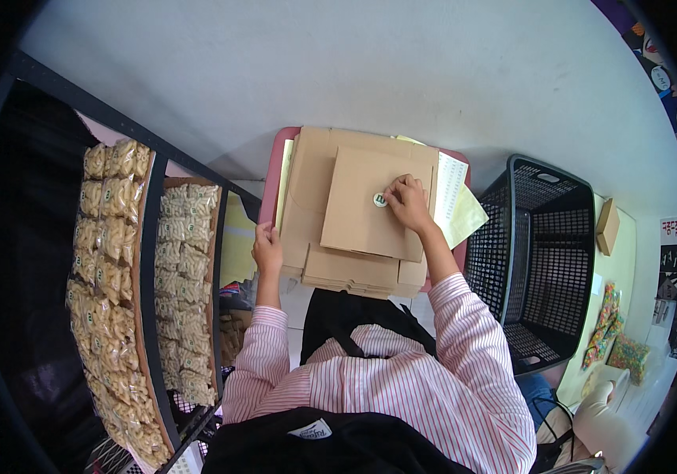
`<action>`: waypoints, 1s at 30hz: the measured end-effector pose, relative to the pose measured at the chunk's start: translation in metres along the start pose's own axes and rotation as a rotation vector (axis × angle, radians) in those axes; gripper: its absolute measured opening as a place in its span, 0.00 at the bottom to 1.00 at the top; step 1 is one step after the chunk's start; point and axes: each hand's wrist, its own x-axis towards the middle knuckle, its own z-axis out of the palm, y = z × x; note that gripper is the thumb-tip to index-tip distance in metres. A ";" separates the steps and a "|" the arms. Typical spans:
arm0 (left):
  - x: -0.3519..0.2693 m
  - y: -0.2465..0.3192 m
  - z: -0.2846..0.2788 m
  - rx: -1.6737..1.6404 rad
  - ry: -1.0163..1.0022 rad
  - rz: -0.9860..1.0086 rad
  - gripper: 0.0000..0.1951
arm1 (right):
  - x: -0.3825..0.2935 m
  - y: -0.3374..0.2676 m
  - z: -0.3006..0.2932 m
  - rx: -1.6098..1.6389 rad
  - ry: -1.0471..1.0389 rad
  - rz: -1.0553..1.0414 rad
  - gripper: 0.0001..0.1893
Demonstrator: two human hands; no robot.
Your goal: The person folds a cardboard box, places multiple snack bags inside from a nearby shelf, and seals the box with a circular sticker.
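My right hand (408,201) is over a flat brown cardboard box (356,225), its bent fingers and thumb at the right edge of a round white sticker (379,200) with a green mark. Whether they pinch the sticker or press it cannot be told. The box lies on top of larger cardboard pieces (309,178), with more folded cardboard (344,266) stacked beneath its near side. At the left rim of the red table (267,201), my left hand (267,252) has curled fingers touching the edge; its grip is hidden.
Sticker sheets (450,183) and yellowish paper (466,216) stick out to the right of the stack. A black plastic crate (516,260) stands at right. Shelves at left hold bagged snacks (107,308) and paler bagged snacks (187,284). A person's sleeve (602,426) shows at lower right.
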 end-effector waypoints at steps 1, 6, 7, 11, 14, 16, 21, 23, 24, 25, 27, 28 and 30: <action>-0.002 0.006 -0.002 0.026 -0.059 -0.062 0.21 | 0.001 0.001 0.000 0.000 -0.002 -0.001 0.06; -0.023 0.060 0.010 0.091 0.194 0.338 0.23 | 0.002 0.003 -0.001 0.019 -0.005 0.005 0.06; -0.029 0.079 0.009 0.106 0.211 0.411 0.22 | 0.001 0.003 0.000 0.027 0.002 0.003 0.05; -0.047 0.131 0.022 0.068 -0.051 0.641 0.19 | 0.001 0.001 0.001 0.003 0.033 -0.013 0.05; -0.060 0.161 0.036 0.156 -0.234 0.727 0.20 | -0.001 0.001 0.003 0.018 0.066 -0.032 0.05; -0.064 0.168 0.047 0.175 -0.302 0.749 0.20 | -0.002 0.001 0.003 0.020 0.086 -0.038 0.05; -0.067 0.157 0.068 0.195 -0.285 0.774 0.23 | -0.004 -0.003 0.003 0.014 0.108 -0.034 0.05; -0.066 0.155 0.070 0.214 -0.292 0.794 0.24 | -0.004 -0.005 0.002 0.020 0.124 -0.039 0.05; -0.066 0.155 0.070 0.225 -0.297 0.805 0.24 | -0.005 -0.004 0.002 0.014 0.127 -0.037 0.05; -0.066 0.155 0.069 0.242 -0.308 0.822 0.25 | -0.005 -0.003 0.002 0.008 0.130 -0.035 0.05; -0.066 0.154 0.068 0.277 -0.328 0.853 0.25 | -0.005 -0.003 0.003 0.003 0.140 -0.037 0.05; -0.066 0.154 0.068 0.277 -0.326 0.854 0.26 | -0.006 -0.003 0.004 0.005 0.147 -0.042 0.04; -0.067 0.154 0.068 0.277 -0.322 0.856 0.26 | -0.006 -0.004 0.004 0.007 0.154 -0.044 0.05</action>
